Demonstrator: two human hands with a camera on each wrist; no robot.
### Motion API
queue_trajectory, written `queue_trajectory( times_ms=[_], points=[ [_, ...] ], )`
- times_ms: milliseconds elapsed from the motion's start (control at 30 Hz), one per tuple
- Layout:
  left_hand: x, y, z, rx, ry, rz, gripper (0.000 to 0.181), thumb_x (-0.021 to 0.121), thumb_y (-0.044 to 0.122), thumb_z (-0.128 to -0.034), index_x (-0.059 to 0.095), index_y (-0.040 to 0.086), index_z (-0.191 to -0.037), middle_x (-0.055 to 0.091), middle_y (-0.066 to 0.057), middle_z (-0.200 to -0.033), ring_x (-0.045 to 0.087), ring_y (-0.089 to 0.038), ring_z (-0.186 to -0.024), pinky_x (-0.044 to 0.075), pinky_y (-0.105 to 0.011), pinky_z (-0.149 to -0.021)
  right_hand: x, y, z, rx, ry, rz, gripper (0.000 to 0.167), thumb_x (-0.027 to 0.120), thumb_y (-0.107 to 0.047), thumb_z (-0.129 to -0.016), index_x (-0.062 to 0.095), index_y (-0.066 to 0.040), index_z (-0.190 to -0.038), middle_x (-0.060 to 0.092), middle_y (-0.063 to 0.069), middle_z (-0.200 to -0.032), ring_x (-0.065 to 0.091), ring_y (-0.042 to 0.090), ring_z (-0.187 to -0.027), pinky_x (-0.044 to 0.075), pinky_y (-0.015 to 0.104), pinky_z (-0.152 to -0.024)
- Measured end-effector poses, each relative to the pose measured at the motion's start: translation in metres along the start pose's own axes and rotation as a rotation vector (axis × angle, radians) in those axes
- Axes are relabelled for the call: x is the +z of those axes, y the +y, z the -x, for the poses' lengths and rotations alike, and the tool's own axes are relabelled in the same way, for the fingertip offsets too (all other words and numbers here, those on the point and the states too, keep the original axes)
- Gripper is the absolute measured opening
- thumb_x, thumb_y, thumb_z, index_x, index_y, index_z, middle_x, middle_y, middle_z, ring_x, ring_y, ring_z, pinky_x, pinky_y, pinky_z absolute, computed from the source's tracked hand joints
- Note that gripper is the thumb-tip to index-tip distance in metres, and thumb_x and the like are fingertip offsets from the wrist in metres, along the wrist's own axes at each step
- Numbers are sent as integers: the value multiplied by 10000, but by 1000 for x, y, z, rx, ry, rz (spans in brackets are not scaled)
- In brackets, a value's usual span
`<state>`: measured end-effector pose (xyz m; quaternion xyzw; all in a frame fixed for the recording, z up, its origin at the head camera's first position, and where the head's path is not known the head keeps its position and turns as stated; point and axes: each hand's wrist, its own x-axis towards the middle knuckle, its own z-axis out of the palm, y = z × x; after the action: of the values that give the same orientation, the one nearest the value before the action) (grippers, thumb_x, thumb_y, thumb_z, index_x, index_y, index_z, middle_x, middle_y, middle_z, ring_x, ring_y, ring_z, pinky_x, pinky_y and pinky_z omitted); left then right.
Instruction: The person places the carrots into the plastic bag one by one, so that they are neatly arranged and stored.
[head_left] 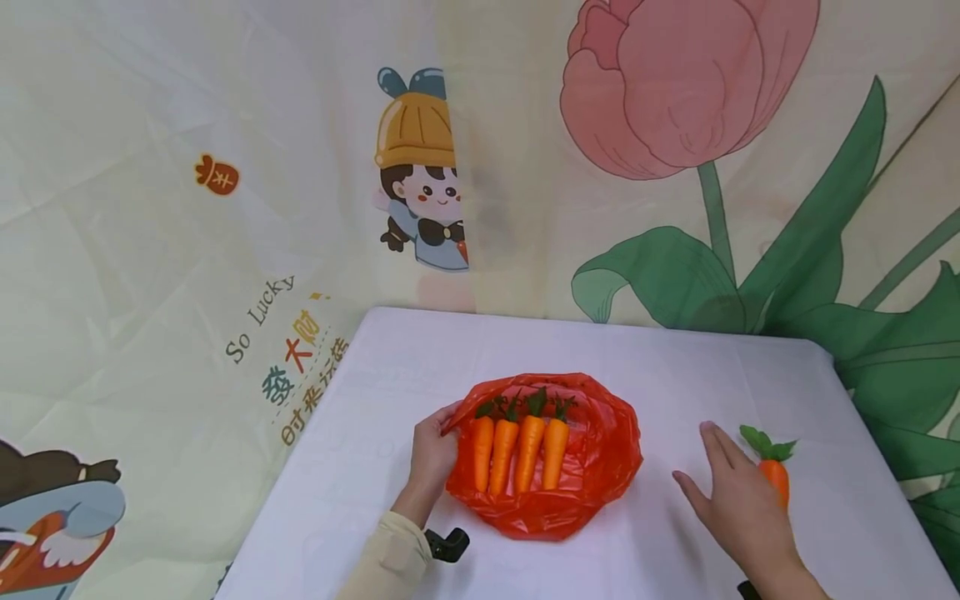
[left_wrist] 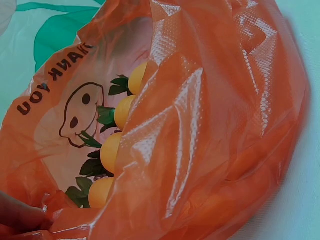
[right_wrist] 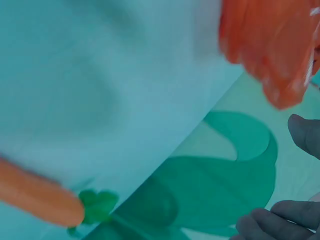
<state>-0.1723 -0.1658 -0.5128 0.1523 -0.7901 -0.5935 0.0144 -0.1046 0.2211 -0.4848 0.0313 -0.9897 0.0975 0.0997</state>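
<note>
A red plastic bag (head_left: 600,467) lies wide-mouthed on the table, with several orange carrots (head_left: 530,454) side by side inside it, green tops toward the back. My left hand (head_left: 437,446) pinches the left edge of the bag's rim. In the left wrist view, the bag (left_wrist: 220,115) partly covers the carrots, and a finger (left_wrist: 20,212) presses its rim at lower left. Apart from the bag, my right hand (head_left: 738,504) is held with fingers extended, holding nothing. Another carrot (head_left: 776,482) lies on the table beyond it, partly hidden by that hand; the right wrist view also shows this carrot (right_wrist: 45,195).
A white cloth covers the table (head_left: 360,375). Behind it hangs a pale printed curtain (head_left: 510,167) with a large pink tulip (head_left: 690,83) and a cartoon figure (head_left: 422,175). A black wrist strap device (head_left: 447,545) sits by my left wrist.
</note>
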Motion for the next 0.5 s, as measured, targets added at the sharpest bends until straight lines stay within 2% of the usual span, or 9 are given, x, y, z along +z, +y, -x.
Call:
queue_trajectory(
  times_ms=[133, 200, 400, 500],
  points=[
    [1, 1, -1, 0, -1, -4, 412, 469, -51, -1007, 615, 50, -1379, 648, -124, -1319, 598, -298, -1226, 464, -449, -1056, -4, 27, 1, 13, 114, 43, 1043, 912, -318, -706, 373, 159, -1461, 434, 374, -1435, 502, 535, -1229, 519, 622, -842],
    [1, 1, -2, 0, 0, -3, 409, 469, -51, -1008, 617, 48, -1376, 648, -126, -1318, 598, -298, -1227, 465, -448, -1055, -7, 39, 0, 32, 146, 34, 1075, 910, -304, -703, 331, 179, -1469, 409, 396, -1439, 488, 555, -1233, 501, 636, -856],
    [2, 1, -2, -2, -1, -1, 405, 473, -48, -1009, 614, 43, -1377, 644, -134, -1323, 596, -308, -1228, 470, -454, -1048, -14, 66, -4, 162, 82, 6, 1123, 870, -352, -771, 209, 206, -1488, 337, 427, -1457, 454, 600, -1214, 496, 652, -823],
    [2, 0, 0, -6, 1, -6, 401, 484, -42, -1008, 616, 47, -1377, 639, -134, -1331, 587, -319, -1239, 469, -462, -1047, -12, 75, -6, 202, 53, 8, 1115, 859, -383, -782, 227, 238, -1458, 361, 454, -1410, 543, 600, -1070, 566, 571, -702]
  ],
)
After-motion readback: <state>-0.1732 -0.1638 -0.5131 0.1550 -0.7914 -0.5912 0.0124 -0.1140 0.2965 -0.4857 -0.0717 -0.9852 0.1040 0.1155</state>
